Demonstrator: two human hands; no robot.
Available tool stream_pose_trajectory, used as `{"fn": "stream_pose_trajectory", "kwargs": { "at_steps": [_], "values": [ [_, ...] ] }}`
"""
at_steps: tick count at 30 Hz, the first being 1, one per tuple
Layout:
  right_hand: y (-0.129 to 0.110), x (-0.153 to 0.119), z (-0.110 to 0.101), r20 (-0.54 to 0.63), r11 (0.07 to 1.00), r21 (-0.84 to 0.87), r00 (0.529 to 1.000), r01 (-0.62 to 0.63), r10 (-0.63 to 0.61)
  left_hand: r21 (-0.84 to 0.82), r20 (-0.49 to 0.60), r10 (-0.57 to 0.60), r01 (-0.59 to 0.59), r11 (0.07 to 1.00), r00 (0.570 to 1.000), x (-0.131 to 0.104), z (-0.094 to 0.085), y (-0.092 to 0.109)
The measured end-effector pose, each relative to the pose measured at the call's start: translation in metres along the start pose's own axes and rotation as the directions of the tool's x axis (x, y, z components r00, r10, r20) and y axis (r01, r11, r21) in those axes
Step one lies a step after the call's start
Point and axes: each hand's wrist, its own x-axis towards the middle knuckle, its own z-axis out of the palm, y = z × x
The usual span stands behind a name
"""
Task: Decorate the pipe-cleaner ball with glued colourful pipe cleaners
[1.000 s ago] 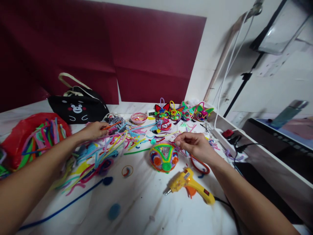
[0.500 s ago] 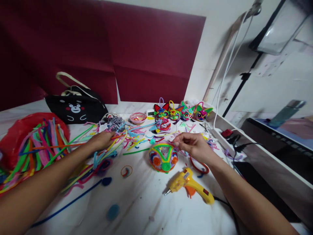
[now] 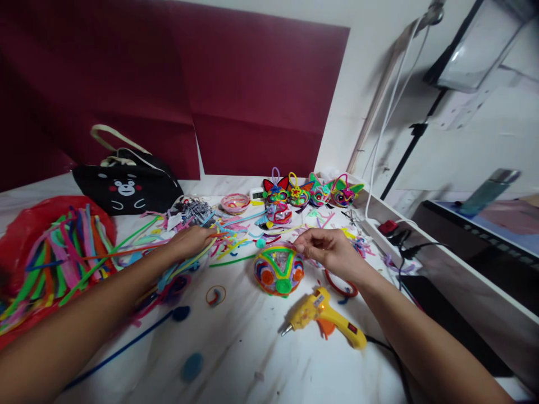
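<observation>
My right hand pinches the upper rim of a round clear shell covered in coiled pipe cleaners, with orange eyes, a green nose and yellow-green bands. It rests on the table. My left hand is over a heap of loose pipe cleaners, its fingers closed on an orange pipe cleaner whose end sticks out past the fingertips. Most of the left fingers are hidden by the hand's back. A yellow hot glue gun lies below my right hand, nozzle to the left.
A red bag full of pipe cleaners is at the left, before a black pouch. Finished animal-face ornaments and a pink bowl stand at the back. A power strip runs along the right; a blue disc lies in front.
My left hand has moved right across the heap, the orange pipe cleaner sliding along with it. My right hand keeps its pinch on the shell's rim; the view has shifted slightly.
</observation>
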Motion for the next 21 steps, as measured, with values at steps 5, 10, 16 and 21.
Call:
{"fn": "stream_pose_trajectory", "kwargs": {
  "at_steps": [5, 10, 16, 21],
  "values": [
    [0.001, 0.0, -0.001, 0.007, 1.0, -0.013, 1.0, 0.0, 0.0, 0.022, 0.049, 0.001, -0.002, 1.0, 0.999, 0.009, 0.001, 0.003],
    [0.001, 0.0, -0.001, 0.004, 0.999, -0.027, 1.0, 0.02, -0.02, 0.001, 0.06, 0.008, -0.008, 1.0, 0.998, 0.016, -0.002, -0.005],
    [0.0, 0.0, -0.001, -0.007, 0.997, -0.07, 0.999, 0.044, -0.045, -0.06, 0.046, 0.011, -0.009, 0.998, 0.999, 0.011, -0.022, -0.024],
    [-0.001, -0.001, -0.001, -0.008, 0.996, -0.082, 0.999, 0.045, -0.046, -0.108, 0.003, -0.029, 0.029, 0.994, 1.0, -0.001, -0.037, -0.036]
  ]
}}
